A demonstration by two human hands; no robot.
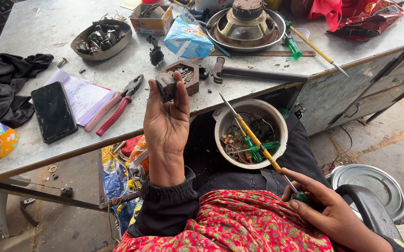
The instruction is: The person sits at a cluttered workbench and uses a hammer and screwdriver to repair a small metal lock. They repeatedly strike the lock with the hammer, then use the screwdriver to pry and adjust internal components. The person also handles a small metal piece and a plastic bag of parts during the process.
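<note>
Nearest the camera, the right hand (333, 212) closes its fingers around the green handle of a long screwdriver (253, 137), whose yellow shaft slants up and left across an open white appliance housing (251, 133) resting on the person's lap. The tip of the screwdriver reaches past the housing's far rim. Inside the housing lie tangled wires and a small green circuit board.

The left hand (167, 119) is raised above the lap, palm toward the camera, with fingertips and thumb pinching a small grey metal part (166, 86) in front of the table edge.

On the table (48, 28), just beyond that hand, red-handled pliers (115, 105) lie beside a black phone (53, 111), which rests partly on a sheet of paper (83, 93). A hexagonal wooden tray (183, 74) holding small bits sits right behind the held part, and a hammer (253, 73) lies to its right along the table edge. Farther back stand a shallow metal bowl (100, 39) filled with dark parts, a small cardboard box (151, 19), a blue and white plastic packet (188, 42) and a round metal pan (246, 25) carrying a speaker-like cone. A second yellow-shafted screwdriver (311, 44) lies at the far right. A black cloth (3, 84) is bunched at the left edge.
</note>
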